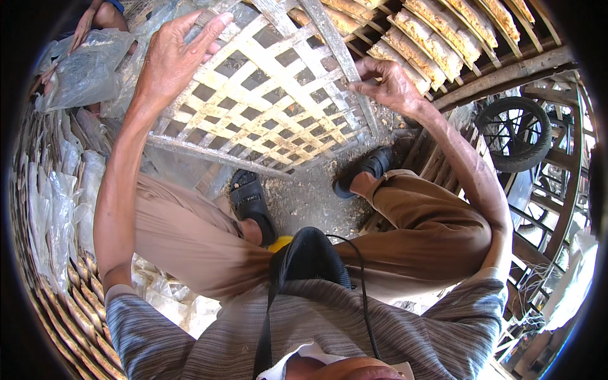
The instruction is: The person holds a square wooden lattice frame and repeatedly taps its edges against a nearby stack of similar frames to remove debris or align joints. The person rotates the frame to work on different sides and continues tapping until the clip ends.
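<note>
A woven lattice rack of flat wooden slats with a wooden frame is tilted up in front of me. My left hand is closed around its upper left edge, the thumb lying over the frame. On the other side, my right hand grips the right-hand bar between thumb and bent fingers. Pale residue clings to the slats, and nothing else lies on the rack. Its lower edge hangs above the floor, just beyond my sandalled feet.
Racks with rows of pale brown slabs stand at the upper right. Beyond my right arm is a spoked wheel with a black tyre. Stacked racks with clear plastic sheets line the left. Another person handles clear plastic at the upper left.
</note>
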`<state>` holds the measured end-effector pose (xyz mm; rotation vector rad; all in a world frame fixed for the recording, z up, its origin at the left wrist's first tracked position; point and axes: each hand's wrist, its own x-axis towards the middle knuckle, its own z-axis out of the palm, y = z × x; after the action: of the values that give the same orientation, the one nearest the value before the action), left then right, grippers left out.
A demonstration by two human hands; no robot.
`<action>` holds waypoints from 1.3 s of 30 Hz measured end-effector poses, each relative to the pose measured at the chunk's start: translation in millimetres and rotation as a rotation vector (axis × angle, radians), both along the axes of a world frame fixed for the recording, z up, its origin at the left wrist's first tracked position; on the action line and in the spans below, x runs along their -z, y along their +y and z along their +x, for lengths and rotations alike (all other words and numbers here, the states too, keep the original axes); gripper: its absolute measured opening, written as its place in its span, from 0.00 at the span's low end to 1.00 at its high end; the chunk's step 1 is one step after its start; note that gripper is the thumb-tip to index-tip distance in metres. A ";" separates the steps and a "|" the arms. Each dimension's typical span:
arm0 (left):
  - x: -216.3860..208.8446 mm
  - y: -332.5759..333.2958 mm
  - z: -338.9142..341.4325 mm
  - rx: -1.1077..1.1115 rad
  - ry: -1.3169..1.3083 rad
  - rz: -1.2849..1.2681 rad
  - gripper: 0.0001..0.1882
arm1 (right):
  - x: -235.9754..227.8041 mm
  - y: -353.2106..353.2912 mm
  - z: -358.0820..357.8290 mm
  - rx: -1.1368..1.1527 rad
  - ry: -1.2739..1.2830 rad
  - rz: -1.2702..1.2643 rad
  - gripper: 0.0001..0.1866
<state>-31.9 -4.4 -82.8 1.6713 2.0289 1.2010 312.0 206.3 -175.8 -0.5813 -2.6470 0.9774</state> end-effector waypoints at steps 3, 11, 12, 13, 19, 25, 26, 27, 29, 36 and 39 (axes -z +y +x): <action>5.6 3.4 -11.3 -0.030 -0.004 -0.063 0.26 | 22.2 -0.2 17.4 0.021 -0.222 0.011 0.19; -1.9 2.7 0.7 0.011 0.023 -0.038 0.25 | 53.5 -6.6 41.1 0.063 -0.400 -0.046 0.18; -2.4 3.5 -0.5 0.011 0.026 -0.050 0.25 | 54.4 -2.8 43.3 0.048 -0.453 -0.028 0.18; -1.7 3.7 -1.0 0.016 0.010 -0.037 0.25 | 54.7 0.6 46.1 0.012 -0.463 -0.034 0.21; 2.8 8.9 -22.9 -0.016 -0.012 -0.128 0.26 | 97.2 19.5 86.7 0.028 -0.133 -0.242 0.19; 1.7 0.0 -24.8 -0.101 -0.028 -0.153 0.25 | 83.3 -21.9 79.7 0.326 -0.041 -0.133 0.15; 0.0 0.2 -24.5 -0.104 -0.028 -0.149 0.25 | 81.2 -28.2 79.1 0.374 -0.060 -0.136 0.15; 1.9 2.2 -25.1 -0.101 -0.030 -0.134 0.24 | 78.6 -34.0 77.6 0.420 -0.077 -0.140 0.14; 8.7 5.3 -27.8 -0.104 -0.033 -0.095 0.24 | 77.5 -37.4 74.2 0.465 -0.085 -0.117 0.13; 9.4 11.3 -20.8 -0.099 -0.040 -0.060 0.23 | 87.4 -21.9 90.9 0.410 -0.184 0.079 0.31; 6.8 2.3 -21.8 -0.078 -0.075 -0.046 0.22 | 61.4 -32.4 68.5 0.298 -0.193 -0.036 0.35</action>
<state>-53.8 -2.1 -89.5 1.5159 2.0767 1.2134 380.4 174.0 -237.2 -1.0919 -2.6015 0.9200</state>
